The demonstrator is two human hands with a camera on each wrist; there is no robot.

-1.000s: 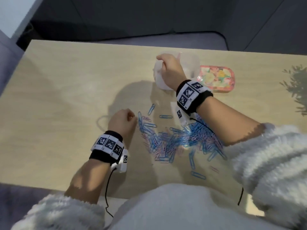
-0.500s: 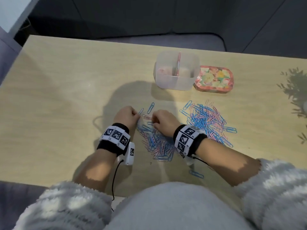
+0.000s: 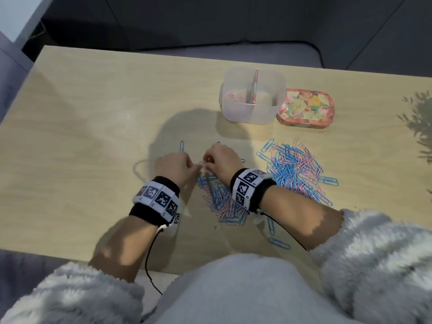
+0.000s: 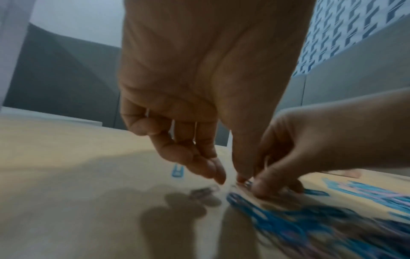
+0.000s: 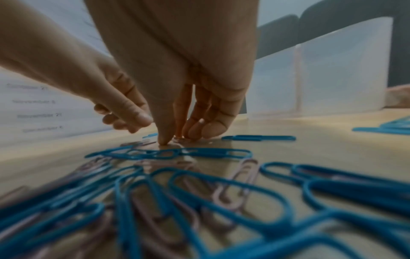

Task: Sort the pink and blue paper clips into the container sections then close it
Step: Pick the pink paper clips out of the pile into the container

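Note:
The clear two-section container (image 3: 253, 108) stands open at the far side of the table, with some pink clips in its left section. Its floral lid (image 3: 306, 108) lies flat to its right. Pink and blue paper clips lie in two heaps: a right heap (image 3: 297, 169) and a near heap (image 3: 222, 202) under my wrists. My right hand (image 3: 205, 163) pinches a paper clip (image 5: 178, 138) against the table at the near heap's far end; its colour is unclear. Beside it my left hand (image 4: 229, 178) points relaxed fingers down at the table and holds nothing.
Single blue clips lie loose: one left of my hands (image 3: 181, 146) and two near the front edge (image 3: 279, 243). The wooden table (image 3: 93, 148) has bare room on its left half. Dark sofa cushions lie beyond the far edge.
A second ago my right hand was at the container; it came back to the near heap beside my left hand. Since then both hands have stayed close together there.

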